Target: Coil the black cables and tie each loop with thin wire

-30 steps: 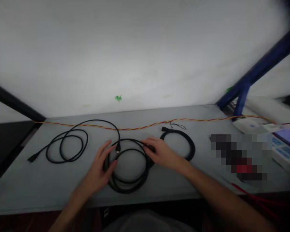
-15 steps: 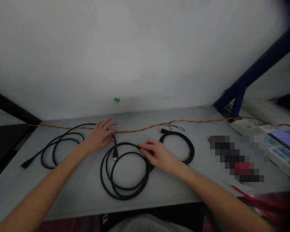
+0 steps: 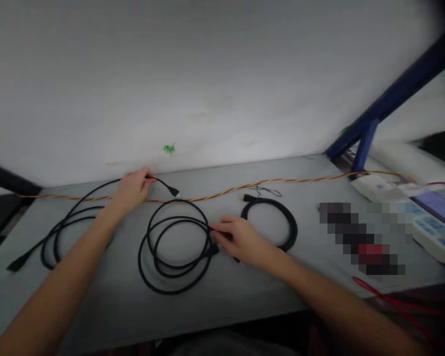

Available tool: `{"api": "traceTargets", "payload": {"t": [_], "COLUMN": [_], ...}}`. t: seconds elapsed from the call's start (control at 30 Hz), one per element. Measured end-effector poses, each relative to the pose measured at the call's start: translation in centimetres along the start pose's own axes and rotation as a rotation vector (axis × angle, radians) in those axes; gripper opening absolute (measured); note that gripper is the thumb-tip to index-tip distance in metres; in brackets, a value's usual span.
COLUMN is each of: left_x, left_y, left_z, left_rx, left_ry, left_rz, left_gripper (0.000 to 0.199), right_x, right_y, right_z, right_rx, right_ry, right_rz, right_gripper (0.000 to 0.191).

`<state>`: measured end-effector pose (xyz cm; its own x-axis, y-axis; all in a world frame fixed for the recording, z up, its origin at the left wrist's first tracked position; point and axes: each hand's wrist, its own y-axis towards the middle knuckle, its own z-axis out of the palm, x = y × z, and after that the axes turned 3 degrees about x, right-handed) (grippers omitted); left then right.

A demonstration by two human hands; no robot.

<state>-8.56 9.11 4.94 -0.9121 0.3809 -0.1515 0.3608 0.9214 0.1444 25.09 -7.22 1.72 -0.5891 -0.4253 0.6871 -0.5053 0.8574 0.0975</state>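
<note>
Fingers [image 3: 222, 230] of the right hand [image 3: 243, 242] lay pressed together on a coiled black cable [image 3: 166, 292], beside its plug [image 3: 213, 249]; whether they gripped it could not be told. Those of the left hand [image 3: 131, 190] pinched a second black cable [image 3: 29, 251] just behind its raised plug [image 3: 173, 191], above the grey worktop [image 3: 193, 316]. A third black coil [image 3: 295, 227] lay just past the right hand, and a twisted red-and-yellow wire [image 3: 215, 197] ran along the back.

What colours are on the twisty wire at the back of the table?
The twisted wire has orange-red and yellow strands; it shows best in the head view.
</note>
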Motion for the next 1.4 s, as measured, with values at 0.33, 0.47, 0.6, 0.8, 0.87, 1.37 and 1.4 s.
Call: {"api": "traceTargets", "payload": {"t": [0.33, 0.47, 0.6, 0.8, 0.87, 1.37, 1.4], "left_x": [-2.8, -7.8, -10.1, -8.1, -7.8, -13.2, -13.1], "left_y": [-1.7, -6.9, -10.4, -10.1, -10.0, -23.3, -23.9], "left_z": [2.4, 1.6, 2.7, 4.1, 3.6, 1.7, 2.1], "left_rx": [-0.145, 0.008, 0.042, 0.076, 0.066, -0.105, -0.128], "left_ry": [-0.136, -0.171, -0.151, -0.332, -0.357, -0.136, -0.109], "left_rz": [0.059, 0.165, 0.220, 0.317, 0.332, 0.439, 0.391], "left_gripper": [0.037, 0.049, 0.071, 0.061, 0.063, 0.030, 0.033], "right_x": [0.0, 0.2, 0.1, -0.5, -0.5, 1.6, 2.0], "right_y": [-0.2, -0.1, 0.1, 0.4, 0.5, -0.1, -0.4], "right_z": [0.2, 0.0, 0.2, 0.6, 0.7, -0.6, -0.8], "right_rx": [0.068, 0.069, -0.005, -0.074, -0.080, 0.176, 0.205], "right_ry": [-0.100, -0.087, -0.008, 0.038, 0.030, -0.241, -0.245], "right_rz": [0.014, 0.012, 0.018, 0.085, 0.106, 0.182, 0.160], "right_gripper": [0.018, 0.018, 0.021, 0.022, 0.025, 0.023, 0.023]}}
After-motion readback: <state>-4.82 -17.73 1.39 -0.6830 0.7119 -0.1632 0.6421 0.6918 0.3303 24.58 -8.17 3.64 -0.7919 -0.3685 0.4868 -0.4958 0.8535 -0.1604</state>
